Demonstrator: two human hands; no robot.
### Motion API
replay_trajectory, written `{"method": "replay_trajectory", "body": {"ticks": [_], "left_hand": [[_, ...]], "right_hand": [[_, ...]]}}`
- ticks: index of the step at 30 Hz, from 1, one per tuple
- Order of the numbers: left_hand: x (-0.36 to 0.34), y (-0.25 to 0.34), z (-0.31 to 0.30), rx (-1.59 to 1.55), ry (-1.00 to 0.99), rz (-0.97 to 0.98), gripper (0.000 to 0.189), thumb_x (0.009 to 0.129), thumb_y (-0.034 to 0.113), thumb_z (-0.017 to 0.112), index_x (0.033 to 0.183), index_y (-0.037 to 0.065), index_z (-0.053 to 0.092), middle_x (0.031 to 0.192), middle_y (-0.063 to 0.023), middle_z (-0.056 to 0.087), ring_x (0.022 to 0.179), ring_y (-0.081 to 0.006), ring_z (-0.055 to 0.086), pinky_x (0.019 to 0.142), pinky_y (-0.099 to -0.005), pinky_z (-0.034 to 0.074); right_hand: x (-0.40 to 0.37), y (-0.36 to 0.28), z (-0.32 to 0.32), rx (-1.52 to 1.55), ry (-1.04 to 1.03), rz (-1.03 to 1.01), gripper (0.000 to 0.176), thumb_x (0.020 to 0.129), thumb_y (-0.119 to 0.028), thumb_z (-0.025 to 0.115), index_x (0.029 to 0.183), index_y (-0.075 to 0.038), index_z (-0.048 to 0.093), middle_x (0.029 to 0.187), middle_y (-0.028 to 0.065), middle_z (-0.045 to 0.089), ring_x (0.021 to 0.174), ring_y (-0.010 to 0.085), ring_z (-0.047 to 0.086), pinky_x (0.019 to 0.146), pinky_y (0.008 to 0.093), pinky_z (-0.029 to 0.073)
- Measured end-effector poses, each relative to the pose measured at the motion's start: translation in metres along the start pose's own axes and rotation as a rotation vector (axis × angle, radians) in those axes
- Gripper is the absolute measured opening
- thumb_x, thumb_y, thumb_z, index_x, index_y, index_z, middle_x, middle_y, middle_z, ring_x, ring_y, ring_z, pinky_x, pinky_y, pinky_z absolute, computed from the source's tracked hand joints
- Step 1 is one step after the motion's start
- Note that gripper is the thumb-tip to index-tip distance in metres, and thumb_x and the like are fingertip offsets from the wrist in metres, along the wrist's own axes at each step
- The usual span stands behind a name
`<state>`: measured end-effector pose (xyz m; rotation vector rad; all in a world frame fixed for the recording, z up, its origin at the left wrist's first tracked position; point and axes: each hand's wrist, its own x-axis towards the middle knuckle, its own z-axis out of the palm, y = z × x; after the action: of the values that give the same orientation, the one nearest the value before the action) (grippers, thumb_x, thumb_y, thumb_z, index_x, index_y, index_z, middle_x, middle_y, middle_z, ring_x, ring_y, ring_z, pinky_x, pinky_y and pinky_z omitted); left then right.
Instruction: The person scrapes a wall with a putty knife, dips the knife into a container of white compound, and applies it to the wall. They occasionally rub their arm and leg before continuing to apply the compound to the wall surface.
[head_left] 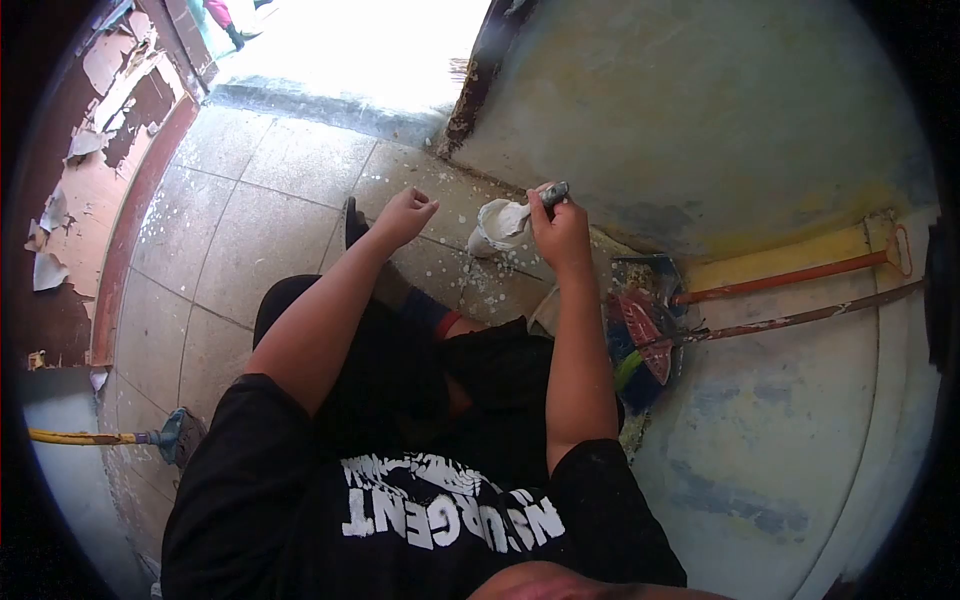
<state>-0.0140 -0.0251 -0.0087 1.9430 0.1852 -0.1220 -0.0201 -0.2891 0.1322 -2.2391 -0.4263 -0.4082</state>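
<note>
The right hand (560, 235) was raised close to the wall (700, 120), fingers clamped on the handle of a scraper (510, 222) whose blade pointed left and down, heaped with white paste. That load had not yet gone onto any surface. The wall low down looked mottled and patchy, so most of the filling appeared to be left to do, while white spatter already dotted the floor (250, 220) tiles under the blade. The left hand (405, 215) hung out ahead over the floor, wrist bent, fingers curled loosely together. It seemed empty, though the view was too small to be sure. Long-handled tools (790, 275) leaned along the wall to the right.
</note>
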Motion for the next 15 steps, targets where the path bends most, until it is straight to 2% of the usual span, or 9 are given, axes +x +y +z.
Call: {"method": "replay_trajectory", "body": {"ticks": [2, 4, 5, 7, 10, 14, 15], "left_hand": [[0.003, -0.003, -0.001, 0.012, 0.004, -0.001, 0.047, 0.088, 0.037, 0.069, 0.107, -0.005, 0.062, 0.094, -0.0217, 0.070, 0.089, -0.0323, 0.069, 0.078, -0.0401, 0.053], [0.004, -0.005, 0.000, 0.076, -0.022, 0.002, 0.051, 0.093, 0.040, 0.066, 0.116, -0.005, 0.057, 0.095, -0.0151, 0.068, 0.079, -0.0198, 0.067, 0.070, -0.0329, 0.053], [0.006, -0.008, 0.000, 0.077, -0.019, 0.000, 0.051, 0.093, 0.040, 0.066, 0.116, -0.005, 0.057, 0.095, -0.0151, 0.068, 0.079, -0.0198, 0.067, 0.070, -0.0329, 0.053], [0.009, -0.014, 0.002, 0.074, -0.046, 0.014, 0.052, 0.093, 0.040, 0.067, 0.118, -0.005, 0.056, 0.095, -0.0156, 0.068, 0.079, -0.0203, 0.067, 0.070, -0.0332, 0.053], [0.010, -0.015, 0.003, 0.066, -0.015, 0.012, 0.054, 0.093, 0.040, 0.067, 0.120, -0.005, 0.054, 0.095, -0.0159, 0.068, 0.078, -0.0206, 0.067, 0.069, -0.0334, 0.053], [0.009, -0.014, 0.003, 0.071, -0.021, 0.000, 0.056, 0.093, 0.040, 0.067, 0.122, -0.005, 0.053, 0.095, -0.0161, 0.068, 0.079, -0.0208, 0.067, 0.070, -0.0337, 0.053], [0.009, -0.015, 0.003, 0.061, -0.028, 0.008, 0.056, 0.093, 0.040, 0.067, 0.122, -0.005, 0.053, 0.096, -0.0163, 0.068, 0.079, -0.0211, 0.067, 0.070, -0.0338, 0.053]], "right_hand": [[0.000, 0.000, 0.001, -0.008, 0.009, -0.044, 0.041, 0.094, -0.033, 0.065, 0.078, 0.005, 0.065, 0.071, 0.0247, 0.063, 0.066, 0.0431, 0.063, 0.059, 0.0450, 0.048], [-0.001, 0.007, 0.002, 0.019, -0.009, 0.089, 0.042, 0.094, -0.034, 0.065, 0.077, 0.005, 0.064, 0.070, 0.0252, 0.063, 0.066, 0.0434, 0.063, 0.059, 0.0453, 0.048], [-0.001, 0.006, 0.003, 0.022, -0.011, 0.088, 0.042, 0.094, -0.034, 0.065, 0.077, 0.005, 0.064, 0.070, 0.0252, 0.063, 0.066, 0.0434, 0.063, 0.059, 0.0453, 0.048], [-0.001, 0.005, 0.003, -0.171, 0.002, 0.039, 0.043, 0.093, -0.034, 0.065, 0.074, 0.005, 0.064, 0.068, 0.0253, 0.062, 0.065, 0.0432, 0.062, 0.058, 0.0452, 0.048], [0.001, -0.001, -0.001, -0.026, -0.006, 0.121, 0.044, 0.093, -0.033, 0.066, 0.073, 0.005, 0.063, 0.067, 0.0251, 0.061, 0.064, 0.0432, 0.062, 0.058, 0.0454, 0.047], [0.000, 0.004, 0.002, -0.048, 0.011, 0.083, 0.043, 0.093, -0.034, 0.065, 0.073, 0.005, 0.063, 0.067, 0.0245, 0.062, 0.064, 0.0432, 0.062, 0.058, 0.0456, 0.047], [0.000, 0.005, 0.002, -0.070, 0.011, 0.068, 0.039, 0.094, -0.030, 0.066, 0.076, 0.005, 0.063, 0.066, 0.0206, 0.063, 0.059, 0.0320, 0.059, 0.057, 0.0413, 0.046]]}}
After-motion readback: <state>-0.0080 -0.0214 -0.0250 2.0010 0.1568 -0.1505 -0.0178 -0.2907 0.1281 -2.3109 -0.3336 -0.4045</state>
